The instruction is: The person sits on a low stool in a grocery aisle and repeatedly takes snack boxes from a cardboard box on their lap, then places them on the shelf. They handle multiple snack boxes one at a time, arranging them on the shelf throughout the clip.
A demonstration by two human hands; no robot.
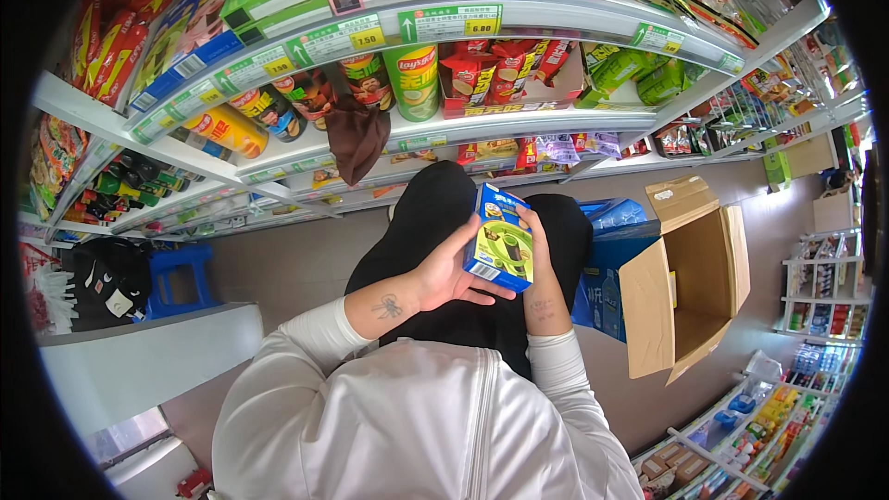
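Note:
Above my knees I hold a small blue and green snack box [503,239], tilted, its printed front facing up. My left hand [451,267] supports it from the left and below, with fingers reaching under the lower edge. On the other side, my right hand [535,243] grips the box's right edge. A dark brown cloth [358,139] hangs over a shelf edge in front of me. Beside the cloth stands a green Lay's chip canister [415,83], with more canisters to its left.
An open cardboard carton [701,278] sits on the floor to my right. Shelves with a price-tag rail [451,21] curve across the front. A blue plastic stool [182,274] and a black bag [111,285] are at left, near a white counter [153,354].

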